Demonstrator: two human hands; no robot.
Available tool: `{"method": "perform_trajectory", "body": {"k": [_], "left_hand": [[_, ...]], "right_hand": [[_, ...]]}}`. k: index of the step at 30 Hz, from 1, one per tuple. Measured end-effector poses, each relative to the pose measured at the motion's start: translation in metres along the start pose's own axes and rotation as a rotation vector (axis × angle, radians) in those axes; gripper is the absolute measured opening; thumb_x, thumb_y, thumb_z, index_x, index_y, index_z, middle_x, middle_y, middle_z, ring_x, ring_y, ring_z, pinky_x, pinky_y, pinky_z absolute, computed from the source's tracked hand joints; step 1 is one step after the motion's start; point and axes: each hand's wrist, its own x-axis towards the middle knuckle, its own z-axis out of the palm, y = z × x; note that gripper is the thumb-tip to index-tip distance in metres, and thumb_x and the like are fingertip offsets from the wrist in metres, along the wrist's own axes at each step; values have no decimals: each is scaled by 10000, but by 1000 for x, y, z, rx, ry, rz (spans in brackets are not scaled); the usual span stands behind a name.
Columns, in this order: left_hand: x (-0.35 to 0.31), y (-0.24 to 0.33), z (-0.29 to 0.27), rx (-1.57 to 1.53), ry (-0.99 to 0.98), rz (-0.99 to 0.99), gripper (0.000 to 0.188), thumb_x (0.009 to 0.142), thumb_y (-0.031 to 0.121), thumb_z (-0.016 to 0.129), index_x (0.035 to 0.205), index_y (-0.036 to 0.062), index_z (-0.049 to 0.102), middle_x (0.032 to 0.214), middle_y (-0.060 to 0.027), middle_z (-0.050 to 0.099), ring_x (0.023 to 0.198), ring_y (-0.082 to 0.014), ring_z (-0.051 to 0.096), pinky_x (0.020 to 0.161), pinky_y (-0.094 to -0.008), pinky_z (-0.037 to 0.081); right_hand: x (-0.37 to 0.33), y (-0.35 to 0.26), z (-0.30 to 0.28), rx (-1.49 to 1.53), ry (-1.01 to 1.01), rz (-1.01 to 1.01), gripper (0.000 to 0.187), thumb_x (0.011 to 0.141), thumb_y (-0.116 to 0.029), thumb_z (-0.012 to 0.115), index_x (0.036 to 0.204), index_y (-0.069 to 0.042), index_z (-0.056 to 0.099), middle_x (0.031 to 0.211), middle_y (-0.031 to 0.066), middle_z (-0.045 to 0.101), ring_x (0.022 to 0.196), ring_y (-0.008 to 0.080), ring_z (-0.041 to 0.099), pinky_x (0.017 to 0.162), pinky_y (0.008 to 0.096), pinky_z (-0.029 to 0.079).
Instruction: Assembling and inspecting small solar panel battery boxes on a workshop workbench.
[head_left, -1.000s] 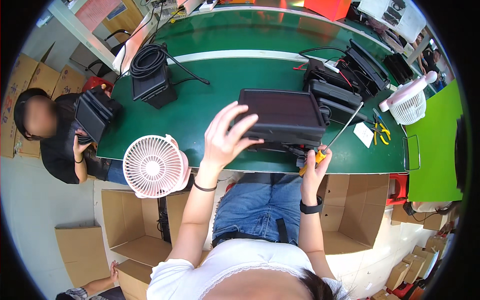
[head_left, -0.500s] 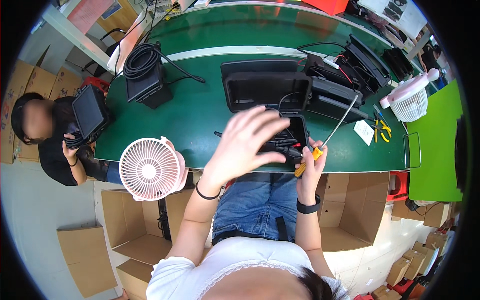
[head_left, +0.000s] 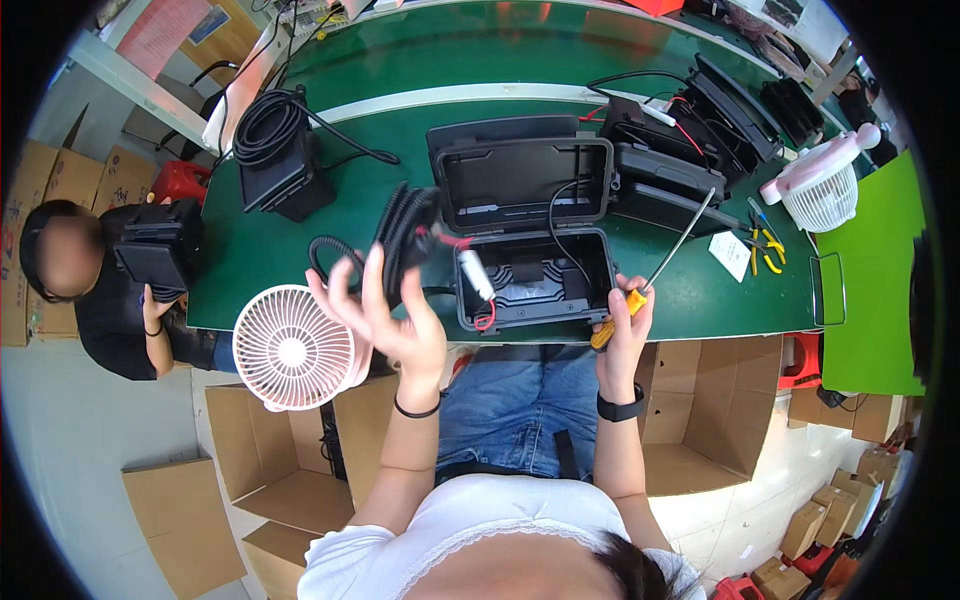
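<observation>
In the middle of the green table an open black plastic case (head_left: 535, 280) lies with its lid (head_left: 527, 183) tipped back. A silver-black unit sits inside its base. Left of the case, my left hand (head_left: 392, 325) holds a bundled black coiled cable (head_left: 405, 232) between thumb and forefinger, its other fingers spread. From the bundle a red wire with a white connector (head_left: 476, 274) hangs over the case's left side. My right hand (head_left: 627, 318) is closed around the yellow handle of a screwdriver (head_left: 634, 302), beside the case's right edge. The screwdriver's shaft points up and to the right.
A pink fan (head_left: 295, 345) stands at the near left; another fan (head_left: 820, 188) is at the right. Behind the screwdriver are more black cases (head_left: 668, 175). Yellow-handled pliers (head_left: 767, 250) lie farther right. A co-worker (head_left: 120, 290) at the left holds a black case.
My left hand has moved left from over the case, and the black cable has come out with it. The case's inside now shows. My right hand keeps the screwdriver in about the same place.
</observation>
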Motion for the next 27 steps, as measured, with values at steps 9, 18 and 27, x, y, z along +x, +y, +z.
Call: {"method": "perform_trajectory", "body": {"k": [9, 18, 27], "left_hand": [[-11, -8, 3, 1, -422, 5, 379, 914, 19, 594, 1275, 124, 643, 1469, -181, 414, 1429, -459, 271, 1138, -581, 257], [-22, 7, -25, -170, -663, 470, 520, 775, 366, 772, 1234, 142, 671, 1232, -7, 639, 1171, -225, 560, 1005, -439, 415], [-15, 10, -14, -72, -818, 395, 431, 736, 427, 796, 1046, 137, 715, 956, 11, 661, 1260, -225, 526, 1159, -564, 257]], "right_hand": [[4, 6, -9, -3, -30, -14, 268, 945, -140, 654, 1126, -140, 455, 1205, 69, 557, 745, 24, 516, 556, 161, 456], [2, 5, -9, 3, -50, -21, 249, 947, -159, 640, 1137, -154, 480, 1212, 40, 554, 691, 6, 507, 562, 164, 471], [0, 4, -12, 18, -64, 2, 250, 943, -119, 633, 1133, -149, 473, 1193, 40, 550, 679, 13, 506, 542, 155, 452]]}}
